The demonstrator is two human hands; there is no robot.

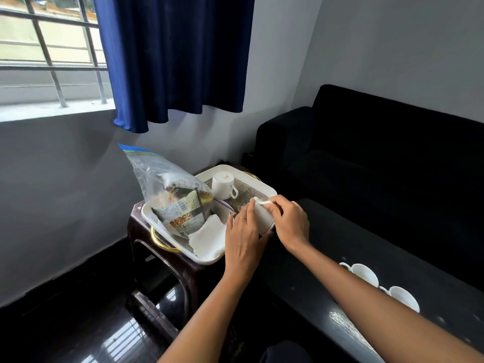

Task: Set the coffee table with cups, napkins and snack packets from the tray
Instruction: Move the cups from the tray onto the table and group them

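A white tray [167,235] with gold handles sits on a dark stool. Both hands grip one white cup [263,218] at the tray's right edge: my left hand [245,231] on its left side, my right hand [289,222] on its right side and handle. Another white cup [223,185] stands upside down at the tray's far end. A clear zip bag with snack packets [180,203] leans at the tray's left. White napkins [209,235] lie at its near end. Two white cups [365,274] [403,297] lie on the black coffee table [340,271] to the right.
A dark stool [157,260] carries the tray, with glossy black floor around it. A black sofa [379,158] stands behind the coffee table. A blue curtain [178,58] and barred window are on the wall to the left.
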